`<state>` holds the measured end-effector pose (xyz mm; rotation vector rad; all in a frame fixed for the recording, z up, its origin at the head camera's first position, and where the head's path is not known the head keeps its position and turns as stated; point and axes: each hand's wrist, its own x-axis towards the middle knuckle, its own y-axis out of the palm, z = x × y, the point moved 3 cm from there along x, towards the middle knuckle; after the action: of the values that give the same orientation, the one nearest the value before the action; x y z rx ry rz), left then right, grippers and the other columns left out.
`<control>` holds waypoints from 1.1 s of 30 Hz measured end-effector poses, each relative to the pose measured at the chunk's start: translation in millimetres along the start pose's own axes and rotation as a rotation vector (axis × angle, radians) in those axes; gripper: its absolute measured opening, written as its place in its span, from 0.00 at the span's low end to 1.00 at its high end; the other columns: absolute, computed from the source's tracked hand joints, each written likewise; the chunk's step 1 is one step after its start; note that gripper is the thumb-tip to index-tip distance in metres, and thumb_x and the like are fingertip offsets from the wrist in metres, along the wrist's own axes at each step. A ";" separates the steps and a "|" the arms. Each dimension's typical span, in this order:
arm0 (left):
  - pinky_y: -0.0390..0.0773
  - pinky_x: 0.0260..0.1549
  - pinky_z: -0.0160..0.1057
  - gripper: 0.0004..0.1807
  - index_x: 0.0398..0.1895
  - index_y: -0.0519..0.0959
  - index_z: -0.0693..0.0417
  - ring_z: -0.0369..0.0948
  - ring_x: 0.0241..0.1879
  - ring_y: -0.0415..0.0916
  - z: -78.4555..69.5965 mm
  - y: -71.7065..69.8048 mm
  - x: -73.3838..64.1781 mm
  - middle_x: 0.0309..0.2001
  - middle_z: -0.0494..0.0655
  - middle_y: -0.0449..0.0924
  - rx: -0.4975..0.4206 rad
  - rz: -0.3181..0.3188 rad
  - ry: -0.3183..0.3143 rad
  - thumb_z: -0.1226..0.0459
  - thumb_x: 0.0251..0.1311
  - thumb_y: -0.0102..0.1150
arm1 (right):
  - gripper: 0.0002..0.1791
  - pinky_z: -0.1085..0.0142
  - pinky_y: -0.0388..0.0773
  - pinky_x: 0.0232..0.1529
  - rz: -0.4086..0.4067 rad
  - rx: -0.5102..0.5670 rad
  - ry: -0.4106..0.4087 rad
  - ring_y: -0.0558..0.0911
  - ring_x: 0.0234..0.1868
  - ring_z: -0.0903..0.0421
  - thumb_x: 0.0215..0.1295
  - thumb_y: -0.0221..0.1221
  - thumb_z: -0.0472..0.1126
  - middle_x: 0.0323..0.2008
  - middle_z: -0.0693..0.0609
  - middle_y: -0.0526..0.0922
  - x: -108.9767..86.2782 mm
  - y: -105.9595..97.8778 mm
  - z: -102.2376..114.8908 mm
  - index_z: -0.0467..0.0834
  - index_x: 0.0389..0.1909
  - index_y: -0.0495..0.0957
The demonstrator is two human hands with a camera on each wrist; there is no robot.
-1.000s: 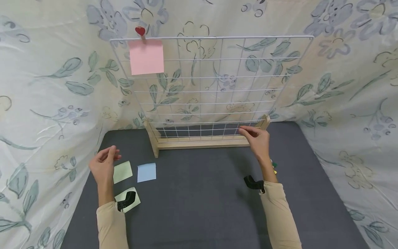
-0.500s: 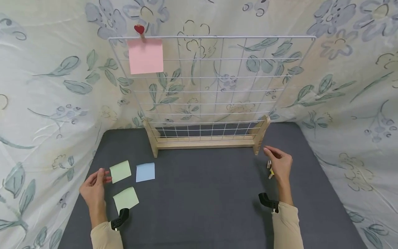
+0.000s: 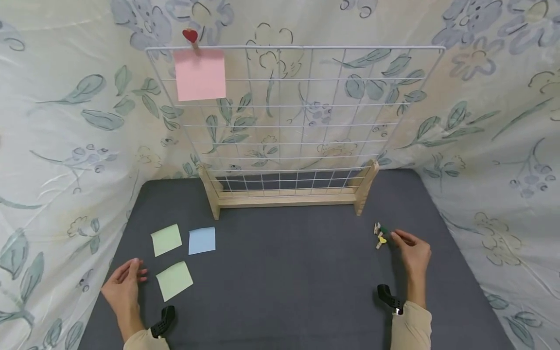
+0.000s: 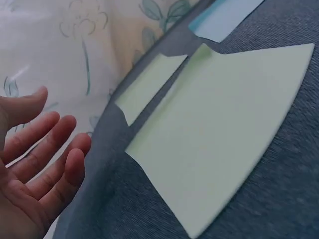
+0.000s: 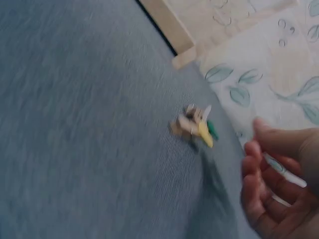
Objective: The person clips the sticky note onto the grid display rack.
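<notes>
My left hand, fingers loosely bent and holding nothing, hovers at the table's left side beside two green sticky notes. The nearer green note fills much of the left wrist view; the farther green note lies behind it, with a blue sticky note to its right. On the right, my right hand is just beside a small group of wooden clothespins with yellow and green decorations. The right wrist view shows its fingers relaxed, nothing between them, apart from the clothespins.
A white wire grid stands in a wooden base at the back of the table. A pink note hangs at its upper left from a clothespin with a red heart. Floral cloth surrounds the dark table.
My right hand has come down from the grid's lower right to beside the clothespins. My left hand has moved back toward me and slightly left. The notes stay put.
</notes>
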<state>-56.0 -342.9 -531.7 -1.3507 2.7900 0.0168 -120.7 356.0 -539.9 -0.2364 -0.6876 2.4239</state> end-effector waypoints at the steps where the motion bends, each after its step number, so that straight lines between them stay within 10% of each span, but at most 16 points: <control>1: 0.79 0.15 0.25 0.03 0.36 0.84 0.57 0.30 0.19 0.80 1.3 -0.4 -0.5 0.24 0.30 0.83 0.024 0.000 -0.010 0.67 0.60 0.66 | 0.21 0.82 0.72 0.23 0.015 -0.028 0.001 0.76 0.23 0.74 0.61 0.68 0.48 0.30 0.53 0.87 -0.1 -0.5 -2.3 0.36 0.48 0.85; 15: 0.72 0.11 0.24 0.17 0.50 0.80 0.72 0.22 0.14 0.71 16.3 -9.9 -8.3 0.16 0.13 0.68 0.482 0.000 -0.101 0.71 0.59 0.65 | 0.21 0.55 0.75 0.34 0.144 -0.311 -0.109 0.82 0.40 0.41 0.57 0.71 0.47 0.35 0.41 0.87 -3.2 12.4 -1.3 0.36 0.44 0.85; 23: 0.70 0.10 0.28 0.18 0.49 0.80 0.73 0.30 0.12 0.71 13.3 -3.1 -9.3 0.24 0.40 0.81 0.633 0.097 -0.093 0.73 0.56 0.67 | 0.21 0.52 0.75 0.30 0.141 -0.366 -0.112 0.83 0.37 0.40 0.57 0.71 0.52 0.36 0.41 0.87 -3.6 11.7 -4.3 0.39 0.42 0.87; 33: 0.63 0.14 0.28 0.12 0.36 0.85 0.71 0.29 0.18 0.66 8.2 5.2 -14.5 0.32 0.64 0.82 0.796 0.171 0.096 0.69 0.52 0.73 | 0.21 0.62 0.74 0.26 0.169 -0.311 -0.101 0.81 0.32 0.49 0.56 0.72 0.50 0.36 0.40 0.87 -2.7 14.0 -7.8 0.37 0.40 0.86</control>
<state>-50.8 -328.1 -539.3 -0.9125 2.4903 -1.0419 -123.1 348.0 -553.9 -0.3086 -1.1334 2.4916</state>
